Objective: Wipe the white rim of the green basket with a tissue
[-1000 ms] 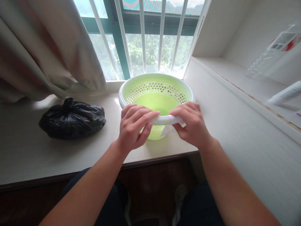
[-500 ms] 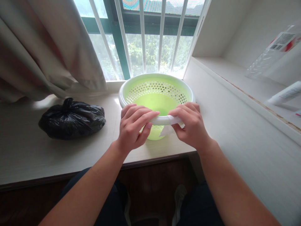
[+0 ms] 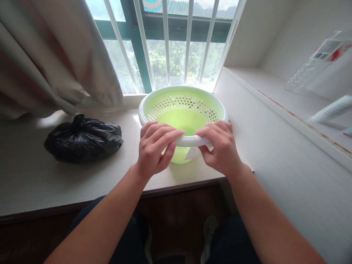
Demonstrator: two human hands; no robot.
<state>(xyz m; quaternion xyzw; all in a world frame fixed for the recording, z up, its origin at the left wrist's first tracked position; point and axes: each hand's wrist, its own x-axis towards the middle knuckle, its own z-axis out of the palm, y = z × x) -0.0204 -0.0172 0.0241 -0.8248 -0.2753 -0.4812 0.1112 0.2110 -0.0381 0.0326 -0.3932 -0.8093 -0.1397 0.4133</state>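
Observation:
A light green basket point(image 3: 181, 119) with a perforated wall and a pale rim stands on the white ledge below the window. My left hand point(image 3: 156, 148) is closed on the near left part of the rim, fingers over the top and thumb below. On the near right part, my right hand point(image 3: 218, 145) presses a white tissue point(image 3: 202, 140) against the rim between fingers and thumb. A loose end of the tissue hangs below the rim in front of the basket.
A knotted black plastic bag point(image 3: 84, 139) lies on the ledge point(image 3: 24, 176) at the left, below a curtain point(image 3: 60, 55). To the right, a shelf point(image 3: 275, 88) holds a clear plastic bottle point(image 3: 316, 62) and a white tube point(image 3: 332, 109).
My right hand has shifted slightly left along the rim with the tissue. My left hand keeps nearly the same place on the rim.

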